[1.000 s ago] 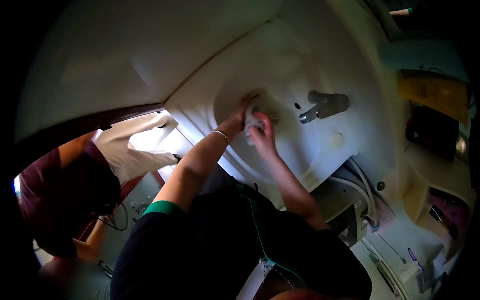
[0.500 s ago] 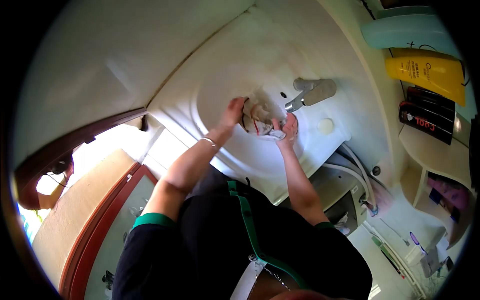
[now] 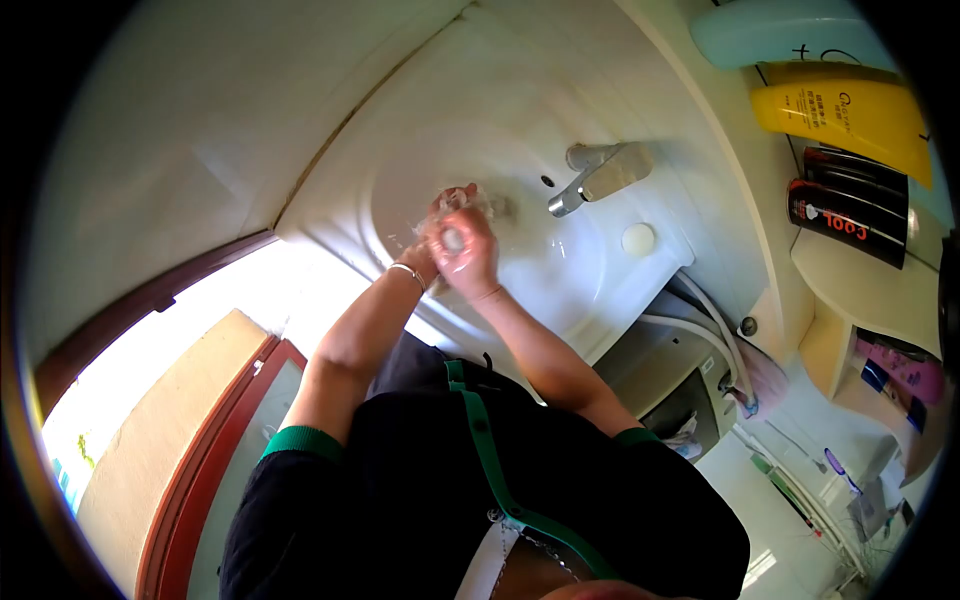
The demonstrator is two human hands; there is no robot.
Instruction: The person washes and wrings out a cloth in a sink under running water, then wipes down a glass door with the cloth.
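Both my hands are together over the left side of a white washbasin (image 3: 540, 290). My right hand (image 3: 470, 255) is closed in a fist, with a bit of whitish wet cloth (image 3: 453, 240) showing in its curl. Just behind and against it, my left hand (image 3: 425, 250) has bent fingers, partly hidden by the right hand and by splashing water. Most of the cloth is covered by the hands. To the right of them, the chrome faucet (image 3: 600, 180) points its spout into the bowl, with nothing touching it.
A round white piece (image 3: 638, 239) lies on the basin rim. On the right-hand shelf stand a yellow tube (image 3: 840, 120), a pale blue bottle (image 3: 790, 35) and a black can (image 3: 845, 222). Grey hoses (image 3: 715, 320) run below the basin. A red-framed door (image 3: 205, 460) is at left.
My right hand has moved left, away from beside the faucet, to meet my left hand. The cloth, spread between the hands before, is now bunched and mostly hidden. Water splashes around them.
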